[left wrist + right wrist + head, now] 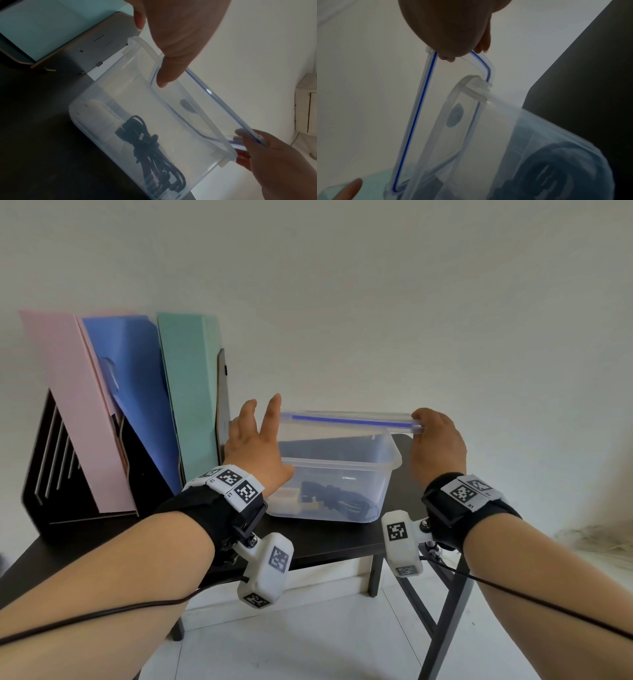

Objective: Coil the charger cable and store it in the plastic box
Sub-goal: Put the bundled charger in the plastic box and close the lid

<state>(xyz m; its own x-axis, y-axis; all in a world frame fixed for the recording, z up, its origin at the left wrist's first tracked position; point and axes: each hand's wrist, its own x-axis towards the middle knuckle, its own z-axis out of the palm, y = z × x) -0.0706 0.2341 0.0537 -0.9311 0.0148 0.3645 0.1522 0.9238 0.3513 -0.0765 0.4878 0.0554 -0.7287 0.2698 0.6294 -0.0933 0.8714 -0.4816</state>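
Note:
A clear plastic box [387, 460] stands on the dark table [325, 542]. Inside it lie a coiled black charger cable [342, 498] and a white charger block [286, 496]. A clear lid with a blue seal [346, 419] hovers level just above the box. My right hand [438, 440] grips the lid's right end. My left hand [260, 422] is at the lid's left end, fingers spread and straight. In the left wrist view one digit [163, 75] touches the lid [197, 108] above the cable [145, 146]. The right wrist view shows the lid [423, 108] over the box [505, 128].
A black file rack [41, 474] with pink, blue and green folders [188, 392] stands on the table left of the box, close to my left hand. A white wall rises behind. The table's right edge runs just past the box, with tiled floor [308, 645] below.

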